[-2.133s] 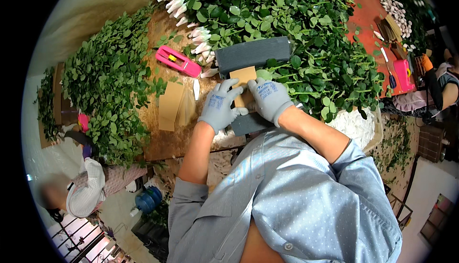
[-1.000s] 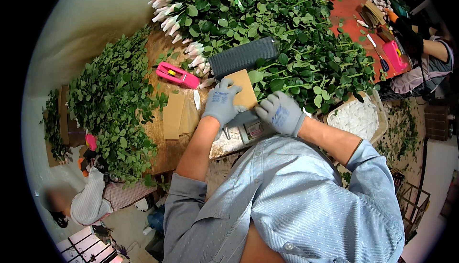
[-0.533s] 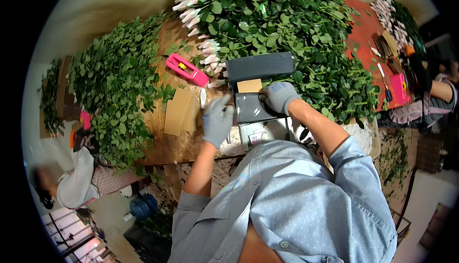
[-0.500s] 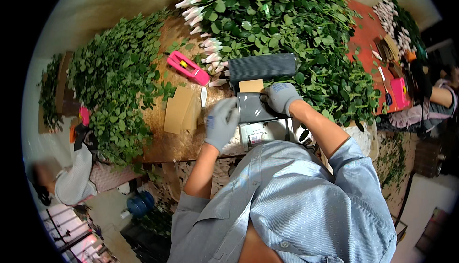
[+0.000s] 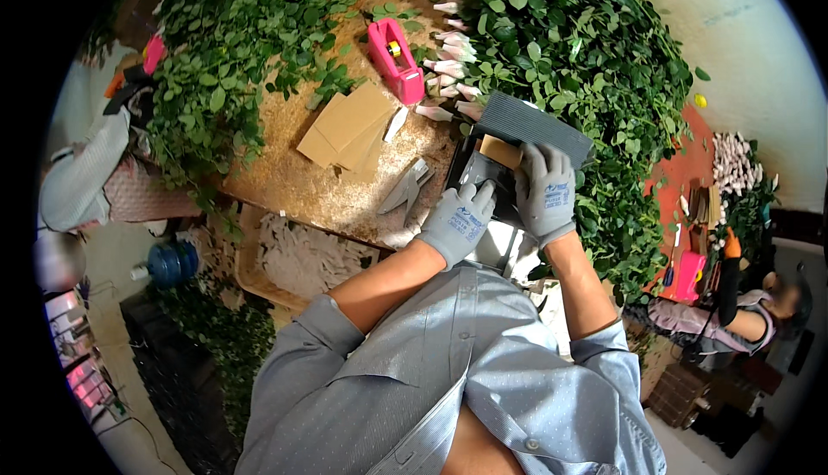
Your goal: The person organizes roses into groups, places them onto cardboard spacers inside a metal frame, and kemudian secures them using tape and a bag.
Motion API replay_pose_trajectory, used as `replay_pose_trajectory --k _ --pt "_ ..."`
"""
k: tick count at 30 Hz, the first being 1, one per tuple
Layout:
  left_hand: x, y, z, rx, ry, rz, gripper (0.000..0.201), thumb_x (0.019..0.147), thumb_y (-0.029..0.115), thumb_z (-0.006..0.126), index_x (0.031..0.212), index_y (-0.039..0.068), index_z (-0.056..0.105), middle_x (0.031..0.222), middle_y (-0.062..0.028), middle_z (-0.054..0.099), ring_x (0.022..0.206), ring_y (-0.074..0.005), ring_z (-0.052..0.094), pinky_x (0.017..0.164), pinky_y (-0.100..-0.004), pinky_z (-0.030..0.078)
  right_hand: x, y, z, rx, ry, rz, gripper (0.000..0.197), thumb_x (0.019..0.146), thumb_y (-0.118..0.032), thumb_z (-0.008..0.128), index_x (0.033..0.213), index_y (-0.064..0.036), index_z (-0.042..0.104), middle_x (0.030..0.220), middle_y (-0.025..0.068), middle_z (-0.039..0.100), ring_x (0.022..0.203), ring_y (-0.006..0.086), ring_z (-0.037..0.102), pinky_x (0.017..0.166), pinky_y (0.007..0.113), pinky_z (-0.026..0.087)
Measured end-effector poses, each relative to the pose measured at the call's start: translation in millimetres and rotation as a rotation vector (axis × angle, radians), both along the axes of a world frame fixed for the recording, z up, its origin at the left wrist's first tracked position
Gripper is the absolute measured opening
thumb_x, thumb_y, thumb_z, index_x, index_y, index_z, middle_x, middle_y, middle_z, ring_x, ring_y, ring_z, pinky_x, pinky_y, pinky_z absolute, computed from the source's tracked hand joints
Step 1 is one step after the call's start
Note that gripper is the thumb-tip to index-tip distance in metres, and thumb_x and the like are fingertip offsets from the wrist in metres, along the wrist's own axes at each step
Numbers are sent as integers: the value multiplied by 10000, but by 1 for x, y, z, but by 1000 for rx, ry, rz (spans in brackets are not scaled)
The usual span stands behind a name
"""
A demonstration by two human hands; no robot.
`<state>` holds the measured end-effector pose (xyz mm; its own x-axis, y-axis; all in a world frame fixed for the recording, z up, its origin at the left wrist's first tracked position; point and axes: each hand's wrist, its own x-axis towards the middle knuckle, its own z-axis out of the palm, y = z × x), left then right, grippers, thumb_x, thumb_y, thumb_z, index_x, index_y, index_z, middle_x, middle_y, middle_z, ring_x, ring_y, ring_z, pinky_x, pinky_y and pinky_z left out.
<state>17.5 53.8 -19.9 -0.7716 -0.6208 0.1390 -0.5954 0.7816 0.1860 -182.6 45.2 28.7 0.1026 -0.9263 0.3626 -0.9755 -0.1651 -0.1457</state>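
Observation:
In front of me a dark box-like holder (image 5: 461,154) with a ridged black panel (image 5: 535,128) stands at the table's front edge. A small brown cardboard piece (image 5: 501,152) lies in it, beside a shiny dark surface. My left hand (image 5: 457,223), in a grey glove, rests its stretched fingers on the holder's near left part. My right hand (image 5: 548,195), gloved alike, is at the holder's right side. Its fingers point up, slightly bent, by the cardboard piece; nothing shows in its grip. Grey-handled scissors (image 5: 407,188) lie left of the holder.
Cardboard sheets (image 5: 349,130), a pink tape dispenser (image 5: 397,65) and a white pointed strip (image 5: 396,125) lie on the wooden table (image 5: 289,183). Leafy stems with white-wrapped buds (image 5: 457,54) pile behind the holder. More foliage (image 5: 211,87) is at left. Other people sit at both sides.
My view has turned. My left hand has come right onto the holder, and my right hand has lifted from its curled hold on the dark panel's edge. The scissors now show.

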Motion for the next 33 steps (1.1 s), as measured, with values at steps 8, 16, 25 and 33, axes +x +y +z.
replay_pose_trajectory --k 8,16,25,33 --pt "-1 -2 7 59 31 29 366 887 122 582 1236 80 681 1453 -72 558 1051 -268 583 807 -407 509 -59 -105 46 645 -351 20 540 962 -373 728 1282 58 664 1134 242 752 1016 374 732 935 438 547" --pt "-4 0 -5 -34 -8 67 386 900 134 573 1266 90 688 1409 -49 595 1113 -280 578 852 -409 522 -17 -82 66 647 617 452 325 999 -393 589 912 -102 705 773 145 713 750 375 707 661 483 546" --pt "0 4 9 93 -36 110 289 877 125 591 1140 136 711 1217 -24 622 1089 -272 574 853 -427 513 8 -60 34 718 772 809 211 889 -169 601 929 -110 799 886 106 780 847 325 761 731 431 597" --pt "3 12 -7 6 114 152 326 885 126 593 1183 156 722 1254 5 643 1049 -254 573 853 -409 518 9 -64 19 833 807 861 239 889 -171 607 973 -122 825 998 116 793 966 328 758 797 434 593"
